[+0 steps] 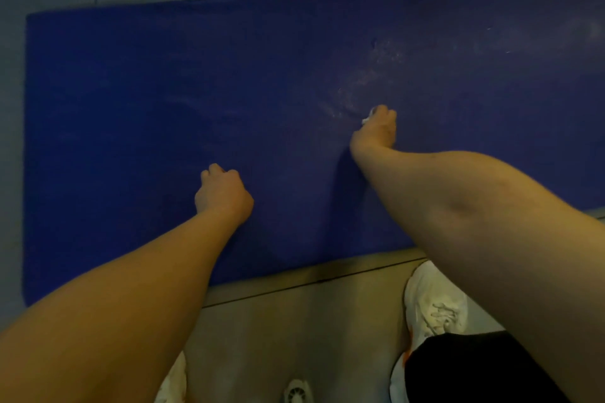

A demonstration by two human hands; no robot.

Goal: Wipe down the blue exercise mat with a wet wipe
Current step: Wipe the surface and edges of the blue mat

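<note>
— Starting at the left: looking at the blue exercise mat point(114, 91) lying flat on the tiled floor point(294, 321), running out past the right edge of view.

— Bracing on it with the left hand point(222, 195), fingers curled into a fist, gripping nothing visible.

— Moving rightward: clamping the wet wipe point(367, 118) in the right hand point(376, 129), fingers bunched round it, pressing it onto the mat's middle (only a white scrap peeking out).

— Showing pale streaks point(376, 75) just beyond. Judging the job as partway done.

— Risking what?

— Possibly skipping the unstreaked left end. Possibly dragging the mat along the smooth floor by pushing hard. Possibly smearing rather than cleaning with so wadded a wipe. Crouching with a white shoe point(435, 304) near the edge, risking treading on damp mat.
</note>
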